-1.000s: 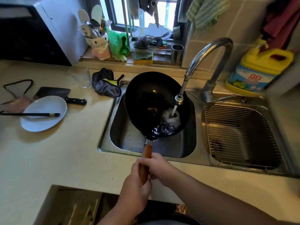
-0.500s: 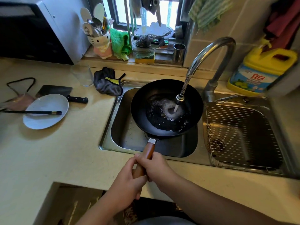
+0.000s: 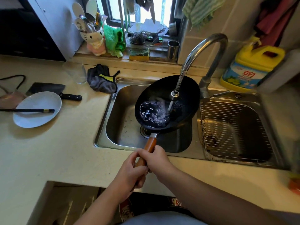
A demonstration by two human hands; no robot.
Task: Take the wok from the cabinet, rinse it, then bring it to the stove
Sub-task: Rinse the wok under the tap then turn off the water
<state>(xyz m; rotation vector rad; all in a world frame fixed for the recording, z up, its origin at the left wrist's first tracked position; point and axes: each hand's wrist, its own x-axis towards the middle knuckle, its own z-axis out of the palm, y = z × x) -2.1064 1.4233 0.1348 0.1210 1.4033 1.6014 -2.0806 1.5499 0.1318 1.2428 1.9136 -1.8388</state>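
We hold the wok [image 3: 155,88] over the sink's [image 3: 123,114] left basin, tilted, beneath the faucet [image 3: 203,51], whose stream lands inside the bowl. Both hands are clenched round the wooden handle [image 3: 150,144]: right hand [image 3: 158,159] forward, left hand [image 3: 129,174] behind it, above the counter's [image 3: 65,151] front edge. For a thorough rinse, we advise rolling the wrists so the pooled water sweeps the whole inner wall, then tipping toward the drain [image 3: 145,131]. The yellow detergent jug [image 3: 250,67] at the sink's back right corner shows red characters, apparently 立白.

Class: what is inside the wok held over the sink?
Water from the faucet pools and splashes inside the wok. The churning water hides the pan's bottom.
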